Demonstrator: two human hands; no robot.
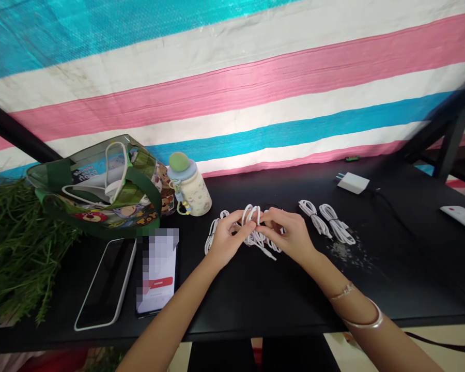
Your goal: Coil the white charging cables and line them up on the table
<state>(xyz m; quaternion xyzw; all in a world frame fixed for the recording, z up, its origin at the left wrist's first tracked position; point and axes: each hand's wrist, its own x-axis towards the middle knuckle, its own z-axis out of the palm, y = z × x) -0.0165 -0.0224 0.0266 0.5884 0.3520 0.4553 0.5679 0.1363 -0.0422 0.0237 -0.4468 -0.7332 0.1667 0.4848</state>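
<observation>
Both my hands meet over a bunch of white cables (256,235) in the middle of the black table (279,299). My left hand (227,237) is closed around the coiled loops from the left. From the right, my right hand (289,232) pinches the same coil, fingertips touching those of the left. A loose cable end with a plug trails out below the hands. Another white cable (211,235) lies just left of my left hand. Two bundled white cables (327,222) lie side by side to the right of my right hand.
A white charger plug (352,182) sits at the back right. At the left stand a small pale bottle with a green lid (188,186), a clear cartoon-print bag (101,186), a white-cased phone (106,284), a second lit phone (158,271) and green grass (15,243).
</observation>
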